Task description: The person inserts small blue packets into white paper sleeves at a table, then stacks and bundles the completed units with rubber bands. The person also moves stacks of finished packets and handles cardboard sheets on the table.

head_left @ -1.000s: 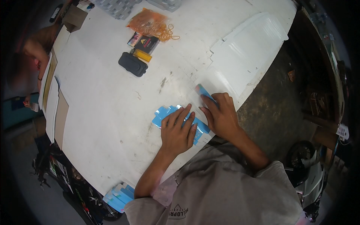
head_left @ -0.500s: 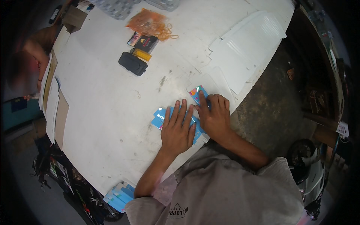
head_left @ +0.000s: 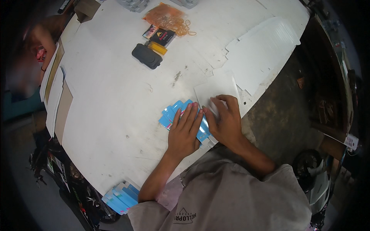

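Observation:
My left hand [head_left: 185,129] lies flat with fingers outstretched on several overlapping blue card pieces [head_left: 168,115], near the table's front edge. The pieces are fanned out, with small pink marks and tabbed ends; my palm hides part of them. My right hand [head_left: 228,121] is just to the right, fingers bent and apart. One fingertip rests near the right side of the blue pieces. The other fingers are over a white card sheet [head_left: 227,82], slightly smeared by motion. No object shows in its grasp.
Further right lie larger white sheets [head_left: 266,50]. Toward the back are a dark case [head_left: 146,56], a yellow lighter [head_left: 157,48], a black pack [head_left: 162,37] and an orange bag of rubber bands [head_left: 163,16]. A blue card stack [head_left: 121,197] sits at lower left. Another person [head_left: 42,42] is at far left.
The blue card under my right fingers has moved left onto the fanned pieces by my left hand. The white sheet beneath is now exposed. The whole view has shifted slightly.

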Demonstrator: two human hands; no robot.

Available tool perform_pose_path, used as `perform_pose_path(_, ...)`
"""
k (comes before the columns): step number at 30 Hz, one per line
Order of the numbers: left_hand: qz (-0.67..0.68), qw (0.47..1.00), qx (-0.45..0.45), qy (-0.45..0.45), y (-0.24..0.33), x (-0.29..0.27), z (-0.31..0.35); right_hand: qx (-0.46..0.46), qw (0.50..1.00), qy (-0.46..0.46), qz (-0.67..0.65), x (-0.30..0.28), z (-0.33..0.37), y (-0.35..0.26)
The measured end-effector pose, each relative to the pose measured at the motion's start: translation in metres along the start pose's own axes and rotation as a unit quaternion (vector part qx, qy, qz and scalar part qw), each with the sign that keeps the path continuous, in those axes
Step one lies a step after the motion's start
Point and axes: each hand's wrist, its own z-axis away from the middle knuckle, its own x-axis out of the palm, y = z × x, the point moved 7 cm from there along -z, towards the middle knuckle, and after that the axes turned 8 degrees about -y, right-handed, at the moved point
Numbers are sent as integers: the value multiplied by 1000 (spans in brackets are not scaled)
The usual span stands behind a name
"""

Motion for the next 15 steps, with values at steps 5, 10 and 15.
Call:
perform_pose_path(5, 22, 999, -19, 33, -4, 1, 5, 115, 952, -202, -198, 9, -3, -2)
perform_pose_path(10, -7, 997, 1, 78, -3, 10, 13, 155, 901, -291, -284, 21, 8, -3)
perform_pose_path(15, -36, 996, -12, -77, -6, 12, 2, 94, 975, -161, -119, 5, 2, 3)
